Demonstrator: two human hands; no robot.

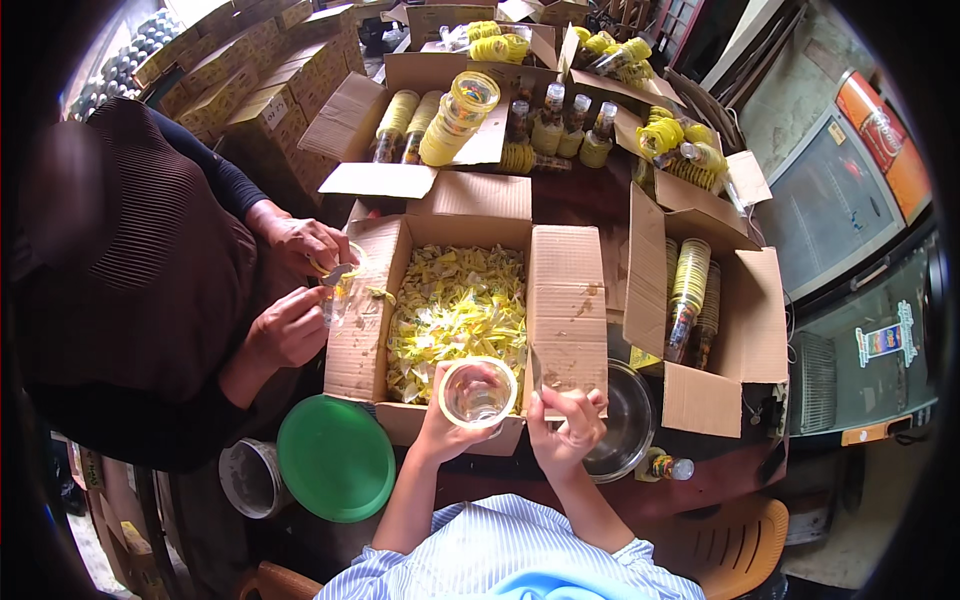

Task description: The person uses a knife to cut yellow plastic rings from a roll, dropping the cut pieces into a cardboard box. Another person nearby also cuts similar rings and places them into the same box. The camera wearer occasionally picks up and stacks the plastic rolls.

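My left hand (446,428) is closed around a clear plastic cup (478,398) with a pale yellow rim, its mouth facing up at me. Just right of the cup, my right hand (568,432) pinches a thin, dark blade (536,368) that points away from me. Both hands are over the near edge of an open cardboard box (566,300). Yellow and clear plastic scraps (455,330) fill much of this box. On the left, a co-worker's hands (290,325) hold another clear cup and a small metal blade beside the box's left flap.
Boxes of stacked yellow-rimmed cups (692,275) stand at right and at the back, near several bottles (572,125). A round clear lid or basin (625,425) and a small jar (665,466) are right of my hand. A green lid (336,458) lies left of my forearm.
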